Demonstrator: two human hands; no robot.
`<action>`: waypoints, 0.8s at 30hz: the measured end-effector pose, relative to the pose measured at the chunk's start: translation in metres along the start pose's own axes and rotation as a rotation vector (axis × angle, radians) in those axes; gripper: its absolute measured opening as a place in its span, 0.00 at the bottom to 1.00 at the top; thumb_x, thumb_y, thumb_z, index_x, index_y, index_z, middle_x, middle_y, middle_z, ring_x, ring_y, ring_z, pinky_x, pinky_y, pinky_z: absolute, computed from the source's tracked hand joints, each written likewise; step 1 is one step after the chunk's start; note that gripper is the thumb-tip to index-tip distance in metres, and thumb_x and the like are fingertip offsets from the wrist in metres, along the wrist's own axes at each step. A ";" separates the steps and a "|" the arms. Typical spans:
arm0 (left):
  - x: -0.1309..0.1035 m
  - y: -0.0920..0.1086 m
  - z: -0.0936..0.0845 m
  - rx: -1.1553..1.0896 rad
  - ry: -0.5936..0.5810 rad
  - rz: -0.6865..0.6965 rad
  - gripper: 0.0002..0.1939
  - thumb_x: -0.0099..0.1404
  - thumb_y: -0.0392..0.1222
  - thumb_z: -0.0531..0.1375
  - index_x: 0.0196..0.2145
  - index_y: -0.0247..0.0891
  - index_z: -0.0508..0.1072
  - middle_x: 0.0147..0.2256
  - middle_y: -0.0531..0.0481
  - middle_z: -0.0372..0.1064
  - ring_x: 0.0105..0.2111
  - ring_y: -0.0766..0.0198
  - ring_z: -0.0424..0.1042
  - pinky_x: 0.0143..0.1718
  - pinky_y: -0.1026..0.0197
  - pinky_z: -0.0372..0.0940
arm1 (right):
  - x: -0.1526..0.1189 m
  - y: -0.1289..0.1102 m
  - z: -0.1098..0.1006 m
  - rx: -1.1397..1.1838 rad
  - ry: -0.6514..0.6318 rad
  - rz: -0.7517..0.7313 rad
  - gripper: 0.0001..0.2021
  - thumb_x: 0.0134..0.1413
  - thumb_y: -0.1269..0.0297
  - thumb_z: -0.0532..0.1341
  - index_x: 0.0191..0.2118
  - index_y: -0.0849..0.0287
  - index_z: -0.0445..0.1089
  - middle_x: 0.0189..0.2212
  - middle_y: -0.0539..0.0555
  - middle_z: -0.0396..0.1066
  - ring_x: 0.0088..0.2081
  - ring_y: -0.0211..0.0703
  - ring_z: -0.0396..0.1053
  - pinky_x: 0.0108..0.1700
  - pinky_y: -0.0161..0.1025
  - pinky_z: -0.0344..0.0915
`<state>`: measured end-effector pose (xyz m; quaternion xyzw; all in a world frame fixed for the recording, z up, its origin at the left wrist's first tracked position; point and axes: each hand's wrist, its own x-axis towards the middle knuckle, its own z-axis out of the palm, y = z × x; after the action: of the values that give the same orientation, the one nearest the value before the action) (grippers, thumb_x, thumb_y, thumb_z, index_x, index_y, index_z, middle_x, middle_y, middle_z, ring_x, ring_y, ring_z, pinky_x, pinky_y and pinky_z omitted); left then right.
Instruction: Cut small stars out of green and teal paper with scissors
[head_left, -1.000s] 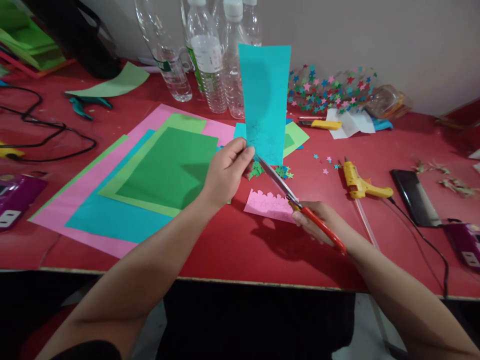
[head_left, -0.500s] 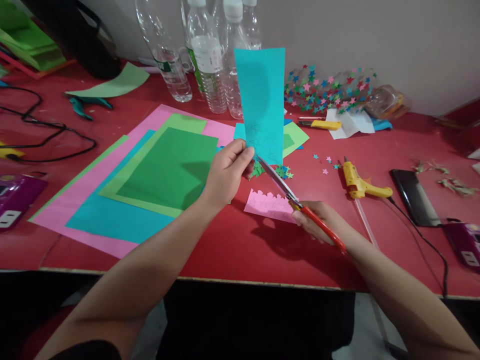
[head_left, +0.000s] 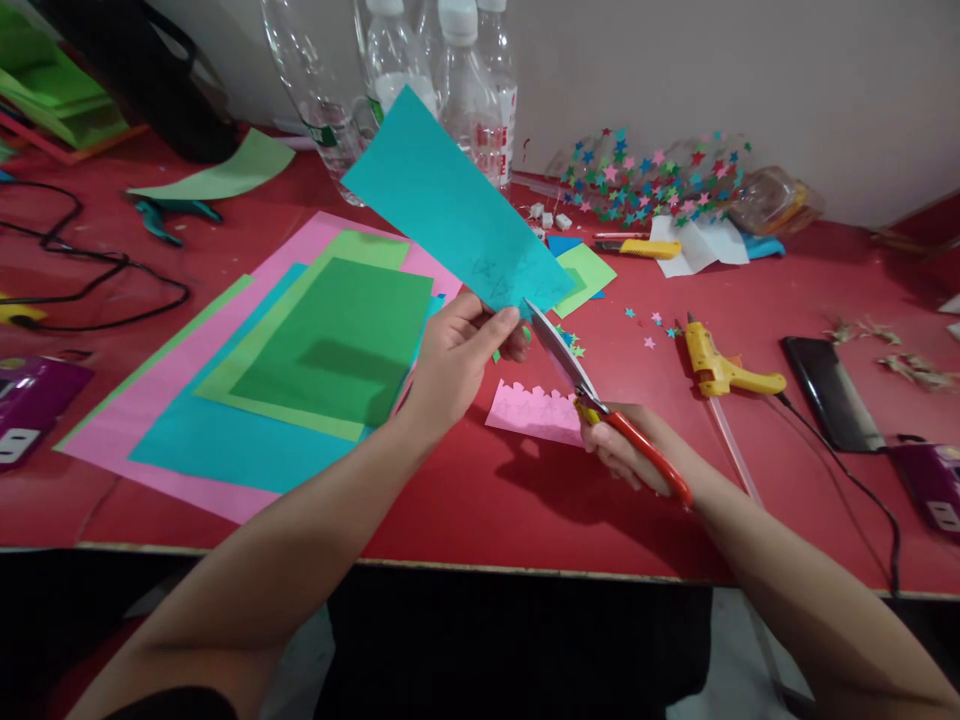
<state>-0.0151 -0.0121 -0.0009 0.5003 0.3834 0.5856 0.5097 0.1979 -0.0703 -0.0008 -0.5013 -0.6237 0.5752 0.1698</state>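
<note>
Pinched in my left hand (head_left: 465, 350) is the lower edge of a turquoise paper strip (head_left: 450, 205), which leans up to the left and bears pencilled star outlines near its bottom. My right hand (head_left: 626, 450) is closed on red-handled scissors (head_left: 581, 380); their blade tips touch or nearly touch the strip's lower edge beside my left fingertips. Under the scissors lies a pink paper piece (head_left: 529, 410) with a jagged upper edge. Small cut stars, partly hidden by my left hand, lie behind it.
Large coloured sheets (head_left: 330, 340) are stacked at the left. Bottles (head_left: 480, 120) stand at the back. A yellow glue gun (head_left: 720, 365), a black phone (head_left: 832, 395), a yellow cutter (head_left: 651, 248) and loose stars (head_left: 649, 342) lie to the right. Cables (head_left: 112, 260) cross the far left.
The turquoise strip has turned from upright to leaning left. My left hand has shifted slightly right and down, and the scissors' blades look closer together.
</note>
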 end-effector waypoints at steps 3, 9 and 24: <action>-0.001 -0.002 0.001 -0.031 -0.011 -0.011 0.10 0.62 0.43 0.61 0.26 0.37 0.69 0.23 0.53 0.72 0.24 0.70 0.72 0.29 0.64 0.67 | -0.001 0.000 0.003 0.007 0.012 -0.008 0.26 0.53 0.36 0.54 0.26 0.57 0.58 0.12 0.41 0.53 0.13 0.31 0.52 0.20 0.34 0.56; -0.003 -0.004 0.003 -0.020 0.019 -0.058 0.11 0.62 0.46 0.61 0.27 0.36 0.69 0.25 0.52 0.74 0.24 0.70 0.73 0.30 0.64 0.68 | -0.003 -0.002 0.012 0.083 0.055 0.082 0.22 0.56 0.42 0.55 0.26 0.57 0.59 0.12 0.42 0.53 0.14 0.31 0.53 0.19 0.32 0.55; -0.004 -0.003 0.006 -0.031 -0.017 -0.065 0.11 0.61 0.44 0.62 0.25 0.37 0.68 0.24 0.53 0.74 0.24 0.69 0.73 0.30 0.64 0.67 | -0.001 0.001 0.014 0.025 0.081 0.002 0.24 0.56 0.39 0.53 0.26 0.57 0.59 0.12 0.42 0.52 0.14 0.32 0.53 0.20 0.34 0.56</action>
<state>-0.0085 -0.0161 -0.0036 0.4845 0.3860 0.5705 0.5392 0.1881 -0.0787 -0.0054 -0.5228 -0.6086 0.5622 0.2007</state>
